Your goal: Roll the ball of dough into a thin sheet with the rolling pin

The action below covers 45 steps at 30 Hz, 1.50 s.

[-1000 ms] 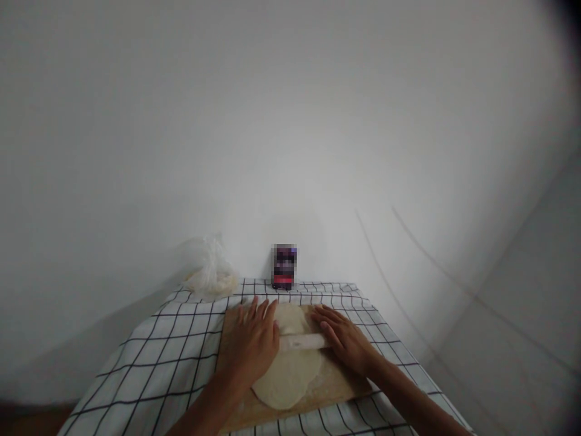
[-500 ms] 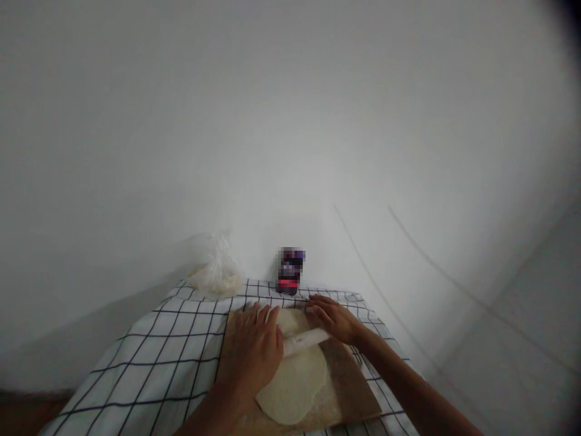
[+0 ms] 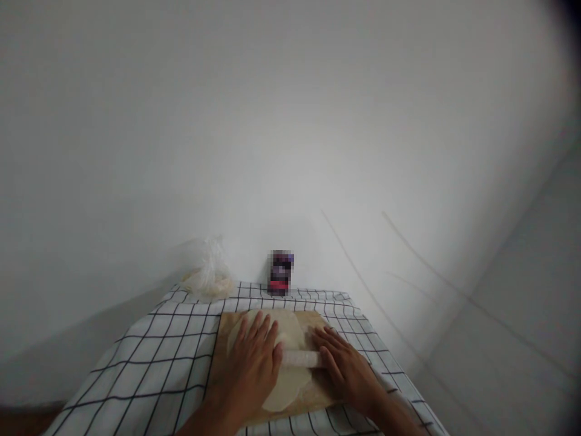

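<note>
A pale rolling pin (image 3: 300,359) lies across a thin, flattened sheet of dough (image 3: 288,387) on a wooden board (image 3: 221,342). My left hand (image 3: 255,354) rests on the pin's left end, fingers stretched out flat and a little apart over the dough. On the right end of the pin lies my right hand (image 3: 344,362), its fingers also extended and pointing away from me. Both ends of the pin are hidden under the hands. Dough shows beyond the pin and on the near side of it.
The board stands on a table with a white, black-checked cloth (image 3: 157,345). At the back left sits a clear plastic bag (image 3: 209,281) with something pale yellow in it. A blurred-out phone-like object (image 3: 280,274) leans against the white wall (image 3: 290,151) behind.
Both hands and the rolling pin have come nearer to me, the right hand most, so the pin now lies almost level instead of slanted. More dough shows beyond it. The view shifted slightly.
</note>
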Motion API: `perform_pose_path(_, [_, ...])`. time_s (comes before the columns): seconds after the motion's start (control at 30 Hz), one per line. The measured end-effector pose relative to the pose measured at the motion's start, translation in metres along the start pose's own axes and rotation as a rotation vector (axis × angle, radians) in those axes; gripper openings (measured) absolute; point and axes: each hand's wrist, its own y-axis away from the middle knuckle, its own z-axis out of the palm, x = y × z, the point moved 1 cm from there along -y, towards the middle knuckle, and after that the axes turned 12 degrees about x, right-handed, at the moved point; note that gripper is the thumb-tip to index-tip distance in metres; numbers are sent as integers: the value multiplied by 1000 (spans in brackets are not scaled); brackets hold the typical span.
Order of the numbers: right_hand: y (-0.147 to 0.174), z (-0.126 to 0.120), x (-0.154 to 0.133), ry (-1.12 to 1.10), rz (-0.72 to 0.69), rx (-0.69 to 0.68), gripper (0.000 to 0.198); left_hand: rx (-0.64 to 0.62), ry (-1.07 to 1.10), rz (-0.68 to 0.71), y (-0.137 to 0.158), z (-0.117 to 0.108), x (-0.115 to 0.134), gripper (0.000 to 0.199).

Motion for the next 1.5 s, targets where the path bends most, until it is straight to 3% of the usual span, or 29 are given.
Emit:
perform_pose_path(0.17, [-1,1,-8,61,40,48,52,-49,-30,-1,2,-6,5,48])
perform_pose_path(0.43, [-89,7,5,132,102,26,51,-238,-261,-73,-41,-8,-5,46])
perform_pose_path(0.57, [-104,12,15,119,69,-28,48,-255,-273,-44,-46,-6,-7,47])
perform_pose_path(0.8, [-76,11,14,106,77,-13,51,-92,-253,60,-28,4,-1,48])
perform_pose_path(1.03, [-22,-3,-8,75,33,59,50,83,-159,197,8,10,4,50])
perform_pose_path(1.2, [1,-4,-12,45,18,130,46,66,-160,215,25,3,16,60])
perform_pose_path(1.3, [-17,-4,-12,53,38,83,48,-4,-199,145,9,6,13,64])
perform_pose_path(1.5, [-93,1,0,85,128,4,50,-249,-268,34,-45,12,-8,57])
